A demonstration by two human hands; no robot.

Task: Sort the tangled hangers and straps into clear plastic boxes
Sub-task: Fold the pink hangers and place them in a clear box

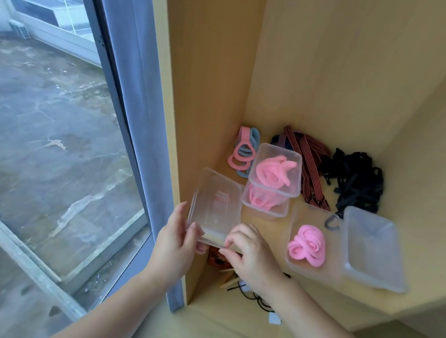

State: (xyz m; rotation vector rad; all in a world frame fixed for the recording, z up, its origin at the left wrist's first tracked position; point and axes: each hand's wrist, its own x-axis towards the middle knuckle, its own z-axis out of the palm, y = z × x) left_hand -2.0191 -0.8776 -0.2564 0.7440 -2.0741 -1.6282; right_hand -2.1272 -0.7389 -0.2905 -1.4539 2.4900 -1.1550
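Left of your grip, a large window [37,130] looks onto a wet concrete roof, and a grey-blue curtain [132,72] hangs along its edge. Your grip sits inside a pale wooden cupboard [328,69], at the front left of its shelf. Both hands hold an empty clear box [215,204], tilted up off the shelf. Your left hand [176,236] clasps its near left side with the thumb over the rim. Your right hand [248,250] pinches its near right corner.

Just beyond the grip, stacked boxes [296,161] each hold pink straps [272,171]. Right of the grip, another clear box [312,217] holds a pink bundle [308,246]. A frosted box [373,245] sits just beside that one, further right.

Further back lie black straps [354,177] and striped straps [311,157]. Pink and blue loops [244,151] lie straight beyond the grip.
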